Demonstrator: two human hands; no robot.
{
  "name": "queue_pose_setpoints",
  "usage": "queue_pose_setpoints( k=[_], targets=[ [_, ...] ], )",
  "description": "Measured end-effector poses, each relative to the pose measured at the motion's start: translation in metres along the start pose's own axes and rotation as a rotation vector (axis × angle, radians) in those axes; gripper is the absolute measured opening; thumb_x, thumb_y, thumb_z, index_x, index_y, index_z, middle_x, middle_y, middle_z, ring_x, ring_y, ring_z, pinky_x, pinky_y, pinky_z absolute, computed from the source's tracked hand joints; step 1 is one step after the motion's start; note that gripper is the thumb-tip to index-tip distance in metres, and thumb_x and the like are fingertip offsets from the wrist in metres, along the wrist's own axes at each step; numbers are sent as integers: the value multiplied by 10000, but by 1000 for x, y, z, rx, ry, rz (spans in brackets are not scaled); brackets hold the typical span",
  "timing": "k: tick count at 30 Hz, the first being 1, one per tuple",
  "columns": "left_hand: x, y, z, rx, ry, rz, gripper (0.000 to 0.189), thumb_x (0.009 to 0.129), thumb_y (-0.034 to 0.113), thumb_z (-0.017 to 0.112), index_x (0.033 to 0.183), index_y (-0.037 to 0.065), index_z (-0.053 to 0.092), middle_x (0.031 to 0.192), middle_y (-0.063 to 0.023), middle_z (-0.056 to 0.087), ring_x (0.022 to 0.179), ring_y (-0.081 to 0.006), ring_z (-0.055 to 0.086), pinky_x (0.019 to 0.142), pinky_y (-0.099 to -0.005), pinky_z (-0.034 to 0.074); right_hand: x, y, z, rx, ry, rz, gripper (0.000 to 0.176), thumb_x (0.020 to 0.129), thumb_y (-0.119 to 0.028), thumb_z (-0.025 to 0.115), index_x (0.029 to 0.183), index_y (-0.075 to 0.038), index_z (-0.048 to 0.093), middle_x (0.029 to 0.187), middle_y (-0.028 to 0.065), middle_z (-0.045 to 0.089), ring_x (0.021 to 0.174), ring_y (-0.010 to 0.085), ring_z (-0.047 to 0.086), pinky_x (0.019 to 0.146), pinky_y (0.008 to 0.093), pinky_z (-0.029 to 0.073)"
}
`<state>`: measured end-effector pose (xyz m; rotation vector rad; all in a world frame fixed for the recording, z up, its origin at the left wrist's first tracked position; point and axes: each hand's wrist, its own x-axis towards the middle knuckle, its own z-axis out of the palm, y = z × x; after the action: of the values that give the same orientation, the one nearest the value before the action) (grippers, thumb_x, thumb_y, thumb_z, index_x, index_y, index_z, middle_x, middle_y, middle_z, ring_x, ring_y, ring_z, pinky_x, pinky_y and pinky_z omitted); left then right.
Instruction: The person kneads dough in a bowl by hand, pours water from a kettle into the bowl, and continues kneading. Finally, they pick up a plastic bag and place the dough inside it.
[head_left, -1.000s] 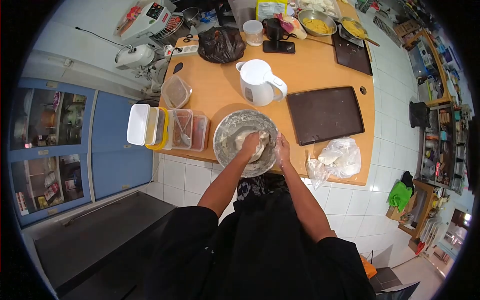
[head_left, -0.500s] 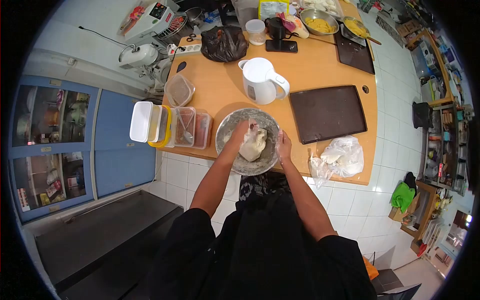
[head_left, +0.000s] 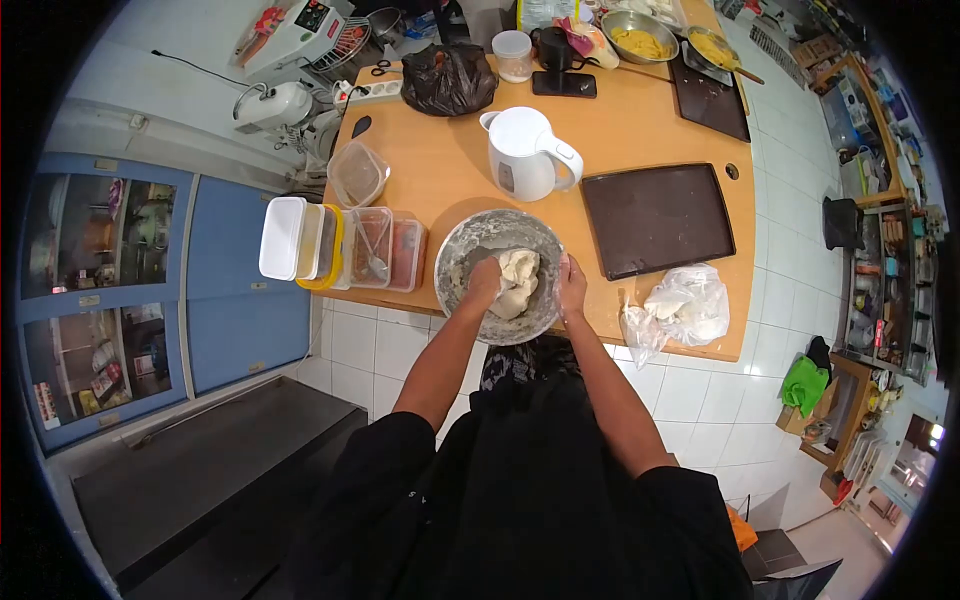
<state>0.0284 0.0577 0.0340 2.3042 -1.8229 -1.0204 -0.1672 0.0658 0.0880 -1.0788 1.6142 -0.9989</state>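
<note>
A metal mixing bowl (head_left: 455,240), its inside smeared with flour, stands at the table's near edge. Inside it lies a pale lump of dough (head_left: 517,285). My left hand (head_left: 483,277) is in the bowl at the left side of the dough, its fingers curled against it and partly hidden. On the bowl's right rim, my right hand (head_left: 572,288) is closed, with floury fingers gripping the edge. Just behind the bowl is a white electric kettle (head_left: 522,150).
Plastic containers (head_left: 372,245) stand left of the bowl. A dark baking tray (head_left: 658,220) and a plastic bag (head_left: 688,305) lie to the right. Farther back are a black bag (head_left: 448,80), a phone (head_left: 564,84) and a bowl of yellow food (head_left: 640,42).
The hand inside the bowl has moved down and left, from the top of the dough to its left side, uncovering more of the dough. The other hand stays at the rim.
</note>
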Motion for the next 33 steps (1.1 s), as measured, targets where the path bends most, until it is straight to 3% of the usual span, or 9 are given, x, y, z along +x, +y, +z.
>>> queue_pose_setpoints(
  k=[5,11,14,15,18,21,24,25,33],
  targets=[
    [0,4,-3,-26,117,12,283,777,264,652,866,-1,691,892,-281,640,861,-429,635,748,-485,518,0,5,1,23,21,-41,325,984,-228,430,1155,-6,594,1026,205,653,966,305,633,842,354,469],
    [-40,1,-40,-91,-46,235,321,787,297,642,938,15,666,928,-252,648,908,-408,626,759,-470,497,-5,13,0,4,50,-69,323,979,-232,444,1147,-4,597,995,200,660,939,290,640,824,355,475],
    [-61,17,-60,-291,-62,188,291,834,230,582,1017,9,631,1058,-230,627,996,-385,595,848,-460,455,-8,3,1,-24,90,-31,326,979,-239,444,1137,0,599,978,205,661,917,295,644,811,359,477],
    [-70,13,-60,-97,0,324,314,875,198,513,1127,31,596,1180,-221,582,1096,-369,548,909,-417,436,-9,-1,-1,-49,104,-13,327,980,-241,443,1134,1,600,972,207,661,910,296,645,807,360,477],
    [-90,28,-68,-16,67,156,340,891,188,470,1194,82,582,1245,-169,566,1142,-338,535,952,-441,415,-6,-9,-2,-52,164,-6,336,983,-253,439,1125,4,600,963,213,659,896,304,645,797,363,478],
    [-93,25,-45,343,247,314,325,882,173,481,1180,90,578,1196,-96,591,1093,-294,562,894,-527,426,0,-3,3,-60,170,-41,337,984,-259,439,1108,8,603,940,215,655,879,307,645,782,371,479],
    [-85,31,-41,364,3,357,360,896,212,471,1228,121,577,1257,-68,584,1137,-262,556,977,-562,337,2,-1,7,-137,184,-36,330,985,-254,441,1090,12,605,915,218,650,858,315,645,761,378,479],
    [-79,23,-33,365,128,486,329,892,230,485,1174,101,593,1194,-79,615,1082,-271,576,924,-531,363,3,-5,6,-120,185,-30,327,984,-252,442,1086,13,606,909,219,648,851,316,644,755,379,479],
    [-29,46,-2,294,191,472,220,858,218,533,1012,81,612,798,-99,668,786,-288,647,774,-435,438,0,-6,7,-98,205,-67,313,988,-228,445,1102,17,602,923,212,651,854,286,638,772,353,477]
  ],
)
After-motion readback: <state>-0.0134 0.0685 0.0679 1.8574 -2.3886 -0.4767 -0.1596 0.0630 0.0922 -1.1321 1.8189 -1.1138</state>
